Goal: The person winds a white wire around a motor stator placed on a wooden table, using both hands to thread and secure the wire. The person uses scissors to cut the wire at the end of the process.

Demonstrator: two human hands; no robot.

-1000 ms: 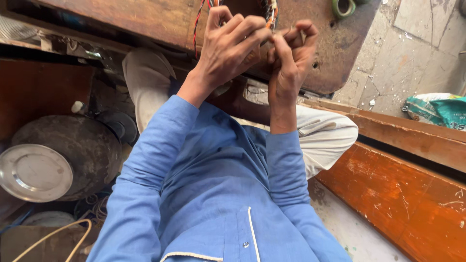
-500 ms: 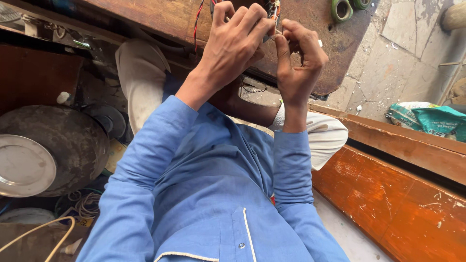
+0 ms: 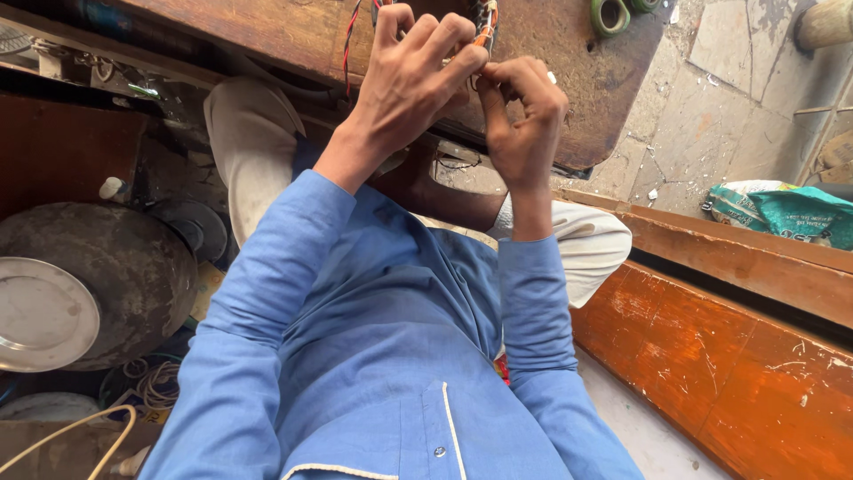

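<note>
My left hand [image 3: 413,76] and my right hand [image 3: 524,116] are raised together over a worn wooden tabletop [image 3: 551,62], fingertips meeting. Between them they pinch a small bundle of coloured wires [image 3: 484,27], orange and dark strands showing above the fingers. A red and black twisted wire [image 3: 351,40] hangs down left of my left hand. Both arms wear blue sleeves. What the wires join to is hidden behind my fingers.
Two green tape rolls [image 3: 613,13] lie at the table's far edge. A dark round pot with a metal lid [image 3: 40,311] sits lower left, coiled cord [image 3: 151,382] beside it. An orange wooden board [image 3: 737,364] runs along the right. A green sack [image 3: 782,209] lies on the stone floor.
Both hands have shifted slightly and the fingertips have drawn tighter on the wires; the view has tilted a little, and the pot sits further left.
</note>
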